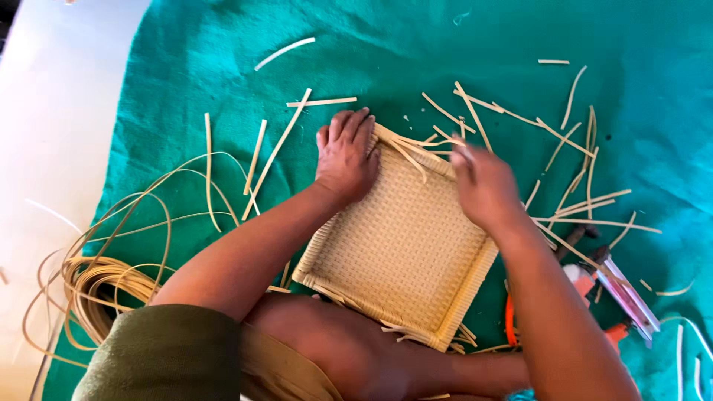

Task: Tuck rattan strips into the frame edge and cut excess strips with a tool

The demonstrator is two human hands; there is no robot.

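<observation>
A square woven tray [401,245] sits mid-frame, turned diamond-wise, corners pointing up-left and down-right. The left hand [345,160] presses flat on its upper-left corner; the right hand [483,186] is blurred, grip unclear.

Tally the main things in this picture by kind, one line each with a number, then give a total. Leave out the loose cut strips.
Hands: 2, left hand and right hand
Woven cane tray: 1
Coil of cane strands: 1
Green cloth: 1
Total: 5
</observation>
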